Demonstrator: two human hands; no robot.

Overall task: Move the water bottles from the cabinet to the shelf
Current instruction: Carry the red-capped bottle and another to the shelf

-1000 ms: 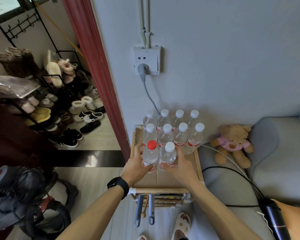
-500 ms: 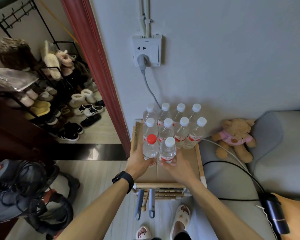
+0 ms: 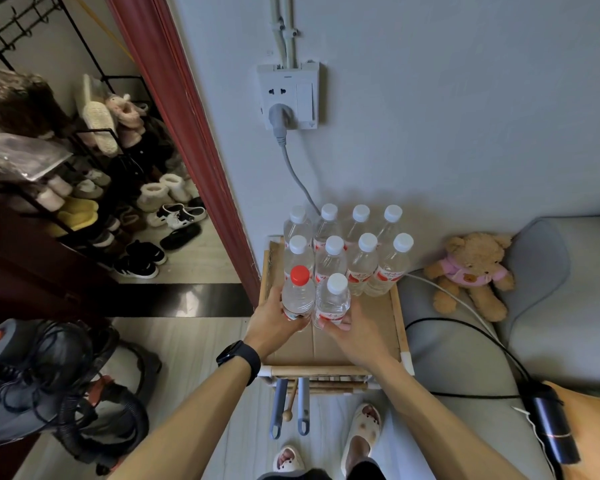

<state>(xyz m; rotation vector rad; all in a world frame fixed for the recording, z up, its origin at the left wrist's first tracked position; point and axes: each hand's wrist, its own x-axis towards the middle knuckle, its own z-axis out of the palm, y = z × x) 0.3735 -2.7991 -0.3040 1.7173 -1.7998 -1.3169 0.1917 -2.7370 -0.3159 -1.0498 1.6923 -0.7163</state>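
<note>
bottles, two, front of the group: red-capped bottle [image 3: 298, 296] on the left, white-capped bottle [image 3: 333, 301] on the right, side by side and touching, both upright.

left hand [image 3: 273, 323]: fingers curled around the lower body of the red-capped bottle, thumb on its outer side; grasping it. black watch [image 3: 239, 358] on the wrist.

right hand [image 3: 355, 332]: fingers wrapped around the base of the white-capped bottle, fingertips [image 3: 326, 324] showing on its label; grasping it. whether either bottle rests on the surface or is lifted off it cannot be told.

remaining bottles [image 3: 362, 263]: eight, white caps, clear with red-and-white labels, standing upright in two rows of four just behind the held pair, the back row against the wall.

shelf [image 3: 395, 313]: small bamboo-framed stand against the wall, top lined with cardboard, carrying all the bottles; front half bare. two grey handles [image 3: 290, 407] hang from its front rail.

wall socket [image 3: 288, 95]: above the bottles, grey plug in it, cable running down behind the back row.

teddy bear [image 3: 471, 271]: pink shirt, sitting on the grey sofa [image 3: 551, 323] to the right of the shelf, well apart from the bottles.

shoe rack [image 3: 94, 168]: left, through the doorway, full of shoes.

slippers [image 3: 361, 431]: on the person's feet, below the shelf front.
</note>
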